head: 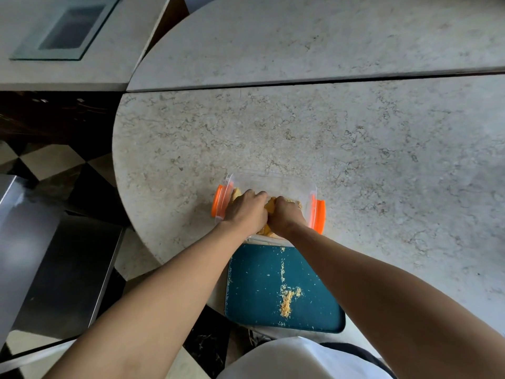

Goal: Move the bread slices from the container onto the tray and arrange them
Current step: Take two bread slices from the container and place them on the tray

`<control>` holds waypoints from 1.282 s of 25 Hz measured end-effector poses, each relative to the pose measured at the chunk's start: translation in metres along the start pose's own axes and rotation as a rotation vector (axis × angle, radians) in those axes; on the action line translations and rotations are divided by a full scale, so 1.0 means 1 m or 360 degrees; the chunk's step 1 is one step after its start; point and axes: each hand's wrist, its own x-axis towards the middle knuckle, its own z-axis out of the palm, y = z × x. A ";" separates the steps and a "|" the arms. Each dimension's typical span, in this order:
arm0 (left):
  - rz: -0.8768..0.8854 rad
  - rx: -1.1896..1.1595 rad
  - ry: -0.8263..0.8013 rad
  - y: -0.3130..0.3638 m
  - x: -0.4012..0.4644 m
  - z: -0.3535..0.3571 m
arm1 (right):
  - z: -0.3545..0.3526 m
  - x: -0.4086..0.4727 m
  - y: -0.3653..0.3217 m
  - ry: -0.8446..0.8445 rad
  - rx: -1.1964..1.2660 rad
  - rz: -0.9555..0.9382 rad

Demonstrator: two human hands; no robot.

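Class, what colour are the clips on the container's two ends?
Orange clips, clearest in the head view.

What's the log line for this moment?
left hand: in container | right hand: in container | bread: gripped | tray: crumbs only

Bare forearms (pixel 153 291), white top (pixel 295 359), dark trim.
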 end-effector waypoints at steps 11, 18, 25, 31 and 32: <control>-0.0216 -0.0322 0.0268 -0.007 -0.002 0.008 | -0.006 -0.007 -0.003 0.0044 -0.0006 -0.0059; -0.0225 -0.0956 0.0588 -0.015 -0.027 -0.025 | -0.042 -0.040 -0.014 0.0309 0.0266 -0.0314; -0.0341 -0.1907 0.0789 -0.015 -0.077 -0.048 | -0.066 -0.102 -0.003 0.0513 0.0762 -0.0416; -0.0449 -0.2397 0.0586 -0.034 -0.131 -0.036 | -0.060 -0.149 0.016 0.0386 0.1234 -0.0350; -0.0433 -0.2427 0.0537 -0.040 -0.141 -0.030 | -0.056 -0.155 0.023 0.0347 0.1248 -0.0343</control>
